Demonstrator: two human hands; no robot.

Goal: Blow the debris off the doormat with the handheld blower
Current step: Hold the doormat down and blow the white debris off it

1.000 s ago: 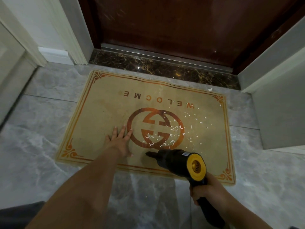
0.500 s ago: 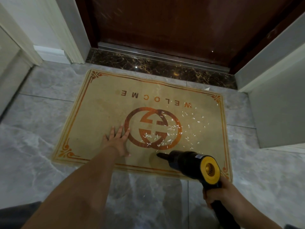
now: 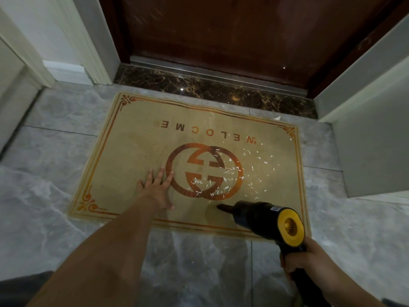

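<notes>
A grey marbled tile floor [image 3: 55, 196] carries everything here. At its far edge stands one dark wooden door [image 3: 221, 36], shut, with a strip of dark veined stone threshold [image 3: 199, 87] along its foot. White door trim [image 3: 88, 52] rises at the far left, and a pale wall panel [image 3: 371, 140] closes in the right side.

One tan doormat [image 3: 137, 156] lies flat on the floor just before the threshold, its red border running round all four edges. The word WELCOME reads upside down along its far edge, and two interlocked rings sit in its middle.

One left hand [image 3: 156, 189] lies palm down on the mat near its near edge, fingers spread and flat, just touching the left ring. One right hand [image 3: 298, 260] is wrapped in a fist round the grip of the one handheld blower [image 3: 263, 218], black with a yellow rear ring. The blower hangs over the mat's near right corner, nozzle aimed towards the rings.

The debris [image 3: 221, 180], many small white slivers too numerous to count, is strewn over the right ring and the mat's right half; a few flecks lie on the threshold.
</notes>
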